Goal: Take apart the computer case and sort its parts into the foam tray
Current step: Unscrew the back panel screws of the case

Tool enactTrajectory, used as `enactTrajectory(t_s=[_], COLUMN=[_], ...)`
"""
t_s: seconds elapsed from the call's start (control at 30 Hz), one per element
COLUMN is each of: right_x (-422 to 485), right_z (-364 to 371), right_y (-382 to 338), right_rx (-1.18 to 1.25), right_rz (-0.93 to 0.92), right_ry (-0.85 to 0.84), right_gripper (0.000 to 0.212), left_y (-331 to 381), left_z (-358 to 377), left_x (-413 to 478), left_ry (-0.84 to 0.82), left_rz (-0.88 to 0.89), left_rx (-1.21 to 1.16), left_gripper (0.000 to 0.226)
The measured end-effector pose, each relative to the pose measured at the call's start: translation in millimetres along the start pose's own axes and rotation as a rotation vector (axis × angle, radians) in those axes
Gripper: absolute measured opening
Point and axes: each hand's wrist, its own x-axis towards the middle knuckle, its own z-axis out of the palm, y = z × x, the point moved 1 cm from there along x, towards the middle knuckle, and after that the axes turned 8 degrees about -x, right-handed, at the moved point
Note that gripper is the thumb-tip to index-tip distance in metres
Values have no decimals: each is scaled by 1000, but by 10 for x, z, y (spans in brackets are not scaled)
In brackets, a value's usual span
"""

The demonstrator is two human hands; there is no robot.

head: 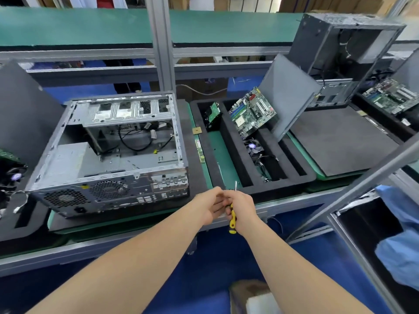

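Observation:
The open grey computer case lies on its side at left, with cables and a drive cage inside. Right of it sits the black foam tray, which holds a green motherboard, a drive, a fan and a leaning grey side panel. My right hand grips a yellow-and-black screwdriver, shaft pointing up, just before the tray's front edge. My left hand meets it, fingers curled at the screwdriver; whether they hold something small is hidden.
A second case stands upright at back right above a flat black foam slab. More trays with parts sit at the far left and far right. An aluminium post rises behind the case. Blue cloth hangs at right.

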Motion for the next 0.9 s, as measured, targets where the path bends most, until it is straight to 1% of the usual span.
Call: enactTrajectory(t_s=[0.13,0.27,0.33,0.5,0.57,0.67,0.8,0.9], right_x=[218,401,452,512,522,531,512,444], right_z=[-210,-341,-384,-454,-473,-480,-455,-394], right_y=[-114,-175,-201,-284,-315,-350,-379,-439], right_rx=[14,61,79,125,153,231,301,316], right_rz=[54,84,100,128,139,171,173,115], right_ry=[15,16,10,-27,-38,-46,-43,-77], right_gripper=[11,23,23,11,10,14,26,24], left_y=[-20,26,54,131,151,167,178,226], left_z=[233,382,439,542,570,594,593,604], left_x=[172,327,395,465,468,431,360,278], left_ry=[38,100,120,148,164,166,149,143], left_rz=[13,57,69,81,84,89,84,106], left_rx=[18,93,132,233,251,246,260,251], left_gripper=[21,18,17,17,17,21,27,26])
